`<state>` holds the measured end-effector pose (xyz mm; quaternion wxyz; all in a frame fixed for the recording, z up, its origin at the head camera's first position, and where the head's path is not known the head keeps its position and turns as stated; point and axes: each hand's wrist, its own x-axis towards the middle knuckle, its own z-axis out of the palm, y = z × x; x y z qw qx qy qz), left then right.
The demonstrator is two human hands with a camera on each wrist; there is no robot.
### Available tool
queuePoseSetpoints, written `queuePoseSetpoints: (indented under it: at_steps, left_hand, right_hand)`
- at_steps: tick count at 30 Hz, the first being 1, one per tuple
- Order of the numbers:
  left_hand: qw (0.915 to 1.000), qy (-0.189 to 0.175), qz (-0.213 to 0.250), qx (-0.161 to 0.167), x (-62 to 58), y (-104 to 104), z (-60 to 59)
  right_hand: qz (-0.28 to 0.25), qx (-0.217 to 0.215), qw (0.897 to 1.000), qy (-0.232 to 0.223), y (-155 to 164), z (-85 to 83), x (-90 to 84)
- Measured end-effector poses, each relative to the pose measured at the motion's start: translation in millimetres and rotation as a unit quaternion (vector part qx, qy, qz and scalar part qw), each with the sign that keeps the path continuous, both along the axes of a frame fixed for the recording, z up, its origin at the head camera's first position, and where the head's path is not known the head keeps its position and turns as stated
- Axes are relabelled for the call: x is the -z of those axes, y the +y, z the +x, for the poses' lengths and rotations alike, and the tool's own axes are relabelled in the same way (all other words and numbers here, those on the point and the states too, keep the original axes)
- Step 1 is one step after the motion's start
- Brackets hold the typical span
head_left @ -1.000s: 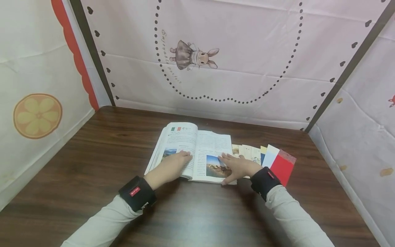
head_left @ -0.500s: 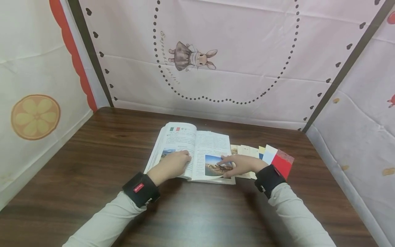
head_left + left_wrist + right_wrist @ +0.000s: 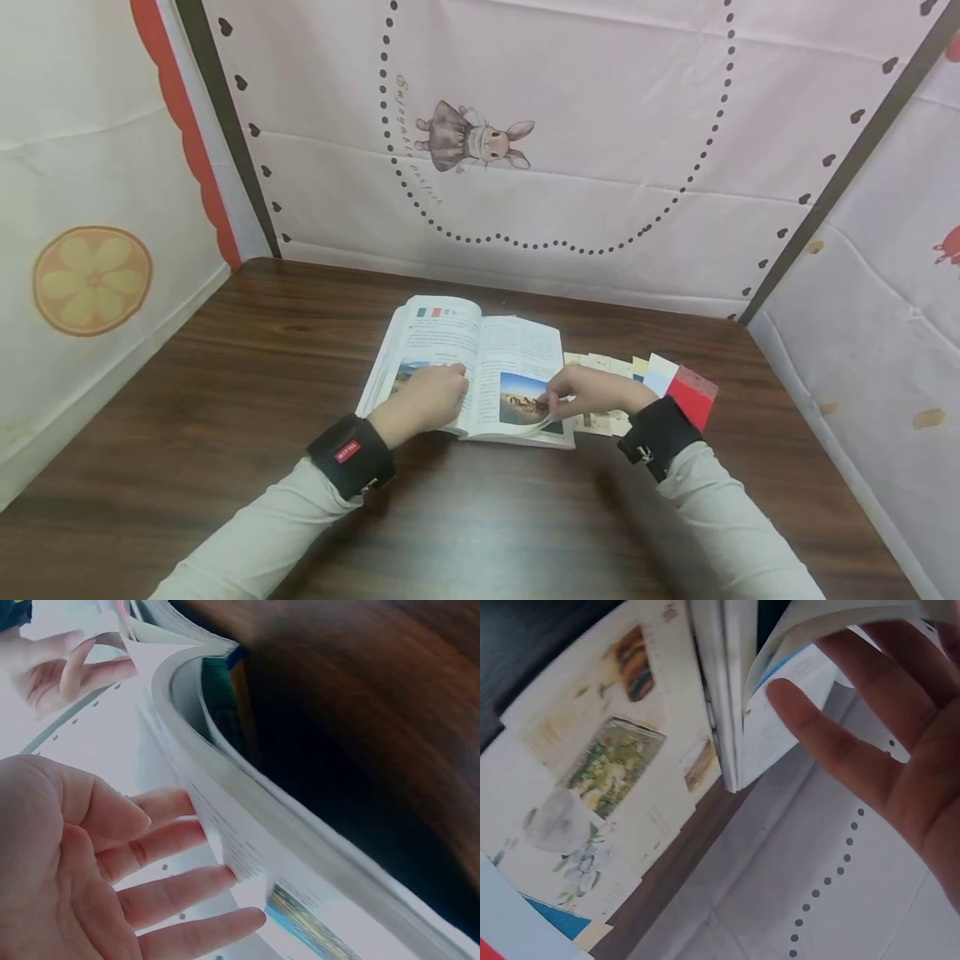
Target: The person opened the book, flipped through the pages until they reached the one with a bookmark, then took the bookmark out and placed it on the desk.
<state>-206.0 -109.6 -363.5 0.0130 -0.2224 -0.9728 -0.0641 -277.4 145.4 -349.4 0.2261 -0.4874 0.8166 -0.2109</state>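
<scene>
An open book lies on the table, with printed text and photos on both pages. My left hand rests on its left page, and in the left wrist view the fairly straight fingers touch the paper. At the lower right corner, my right hand pinches a page between thumb and fingers, and its edge curls up off the pages below. The left wrist view also shows the right hand at this page. In the right wrist view the lifted page bends over the right hand's fingers.
Fanned cards or booklets with food and flower pictures stick out at the book's right, partly under the right forearm. Beyond them are a pale blue card and a red one. Patterned cloth walls the brown table in.
The right hand has gone from lying spread on the right page to pinching that page's lower corner, which now curls up. The left hand has stayed on the left page.
</scene>
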Motion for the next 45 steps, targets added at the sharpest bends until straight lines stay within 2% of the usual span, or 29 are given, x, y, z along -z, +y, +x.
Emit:
queuePoseSetpoints:
  at_steps: [4, 7, 10, 13, 15, 18, 20, 22, 26, 28, 30, 32, 33, 35, 38, 40, 42, 45]
  left_hand:
    - [0.9997, 0.01, -0.024, -0.004, -2.7, 7.5, 0.2]
    - [0.9992, 0.011, -0.039, -0.006, -5.8, 12.0, 0.5]
    - [0.9991, 0.005, -0.043, -0.004, -6.1, 14.6, 0.6]
    - [0.9987, -0.003, -0.051, -0.001, -5.9, 16.6, 1.3]
    - [0.9984, -0.009, -0.056, -0.001, -6.7, 17.7, 2.4]
    - [0.9979, -0.017, -0.062, 0.003, -7.6, 19.4, 4.3]
    - [0.9983, -0.017, -0.056, 0.004, -7.2, 20.9, 5.4]
    - [0.9987, -0.002, -0.05, 0.009, -5.0, 22.4, 5.3]
    - [0.9984, 0.045, -0.034, 0.005, -1.4, 25.3, 3.2]
    - [0.9974, 0.065, -0.03, 0.006, -0.3, 26.0, 2.1]
    - [0.9971, 0.074, -0.02, 0.003, 0.9, 26.2, 1.6]
    - [0.997, 0.077, -0.009, -0.001, 2.0, 26.1, 1.5]
    - [0.997, 0.077, -0.001, -0.005, 2.5, 25.9, 1.4]
    - [0.9963, 0.08, 0.025, -0.022, 2.5, 25.2, 1.2]
    - [0.9925, 0.071, 0.081, -0.058, 1.2, 22.0, -0.2]
    - [0.986, 0.058, 0.129, -0.089, -0.1, 18.3, -1.7]
    - [0.9767, 0.037, 0.176, -0.117, -1.2, 13.8, -3.7]
    - [0.9622, 0.033, 0.226, -0.148, -2.5, 6.0, -6.3]
  right_hand:
    - [-0.011, -0.013, 0.999, -0.039, 2.9, -0.2, -7.7]
    - [-0.019, -0.005, 0.999, -0.04, 1.3, 0.9, -10.9]
    - [-0.032, 0.017, 0.999, -0.011, -1.9, 3.9, -13.0]
    - [-0.058, 0.065, 0.994, 0.064, -7.7, 9.2, -15.0]
    - [-0.08, 0.101, 0.984, 0.126, -13.9, 14.5, -16.9]
    - [-0.131, 0.139, 0.957, 0.217, -25.0, 22.9, -18.2]
    - [-0.173, 0.136, 0.939, 0.262, -31.9, 28.4, -18.4]
    - [-0.214, 0.117, 0.923, 0.298, -37.8, 32.9, -17.7]
    - [-0.265, 0.099, 0.899, 0.335, -44.1, 38.4, -16.3]
    - [-0.28, 0.124, 0.89, 0.338, -42.9, 38.2, -15.5]
    - [-0.283, 0.166, 0.885, 0.329, -39.9, 35.9, -14.8]
    - [-0.261, 0.217, 0.89, 0.303, -35.3, 32.8, -12.4]
    - [-0.24, 0.239, 0.898, 0.282, -32.9, 31.3, -10.6]
    - [-0.173, 0.264, 0.919, 0.235, -28.6, 28.4, -5.1]
    - [-0.064, 0.25, 0.953, 0.161, -23.9, 24.6, 7.3]
    - [0.0, 0.219, 0.968, 0.122, -22.5, 22.8, 15.9]
    - [0.066, 0.192, 0.975, 0.092, -22.2, 22.1, 22.9]
    - [0.157, 0.166, 0.971, 0.071, -24.1, 22.7, 28.7]
